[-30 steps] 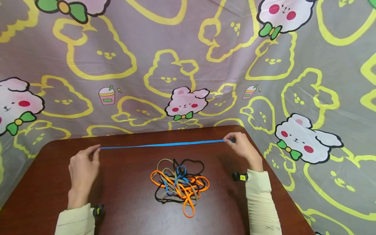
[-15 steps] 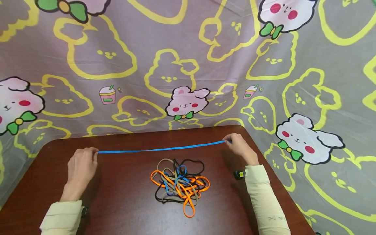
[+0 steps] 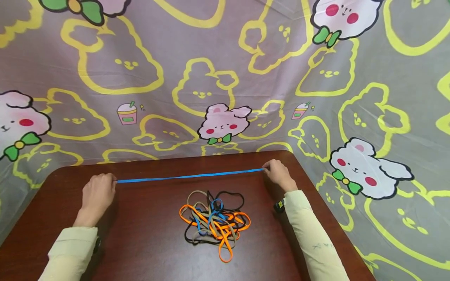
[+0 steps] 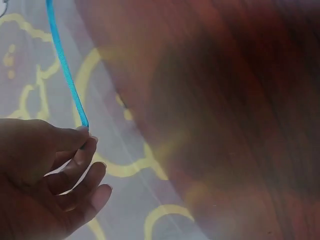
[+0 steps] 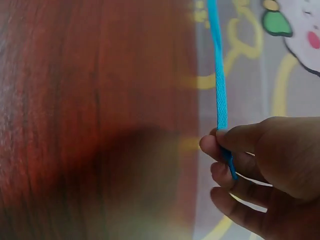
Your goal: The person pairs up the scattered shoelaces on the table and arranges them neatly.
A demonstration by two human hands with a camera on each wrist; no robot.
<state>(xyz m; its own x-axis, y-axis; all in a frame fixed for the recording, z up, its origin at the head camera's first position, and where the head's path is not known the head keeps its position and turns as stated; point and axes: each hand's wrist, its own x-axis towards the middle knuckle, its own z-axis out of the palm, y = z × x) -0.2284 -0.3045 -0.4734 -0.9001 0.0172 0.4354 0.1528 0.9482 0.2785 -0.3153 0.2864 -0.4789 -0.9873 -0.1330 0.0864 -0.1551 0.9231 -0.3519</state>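
Observation:
A flat blue shoelace [image 3: 190,176] stretches nearly straight between the two hands, across the far part of the table. My left hand [image 3: 99,195] pinches one end of it between thumb and forefinger; the left wrist view shows the lace [image 4: 67,70] running up from that pinch. At the other end, my right hand [image 3: 279,174] pinches it too, and in the right wrist view a short blue tip [image 5: 233,170] sticks out below the thumb. Nearer than the stretched lace lies a tangled pile of laces [image 3: 216,222], orange, black, tan and blue.
The dark reddish-brown table [image 3: 151,242] has rounded far corners. Behind it and along the right side hangs a grey cloth [image 3: 165,43] printed with cartoon rabbits and yellow outlines. A small black device sits at the right wrist [image 3: 280,206].
The lace sagged slightly half a second ago and is straighter now. My right hand has shifted a little left, and the left hand is slightly lower than a second ago. The pile stays put.

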